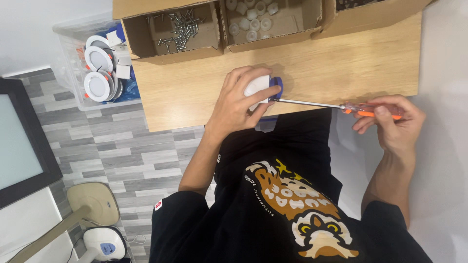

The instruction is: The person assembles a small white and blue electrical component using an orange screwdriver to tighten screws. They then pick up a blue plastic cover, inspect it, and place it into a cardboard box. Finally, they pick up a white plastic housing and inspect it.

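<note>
Screwdriver [336,106] horizontal, tip toward fixture [263,87] gripped by left hand [239,104]; right hand [390,119] clasps handle

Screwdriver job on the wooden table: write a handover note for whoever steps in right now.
Left hand grips a white and blue fitting against the table edge.
Right hand holds the orange-handled screwdriver, its tip at the fitting's side.
Screws sit in the left cardboard box, white caps in the middle box.
Round white lamps lie in the clear bin.
Whether the screw is seated cannot be told.
</note>
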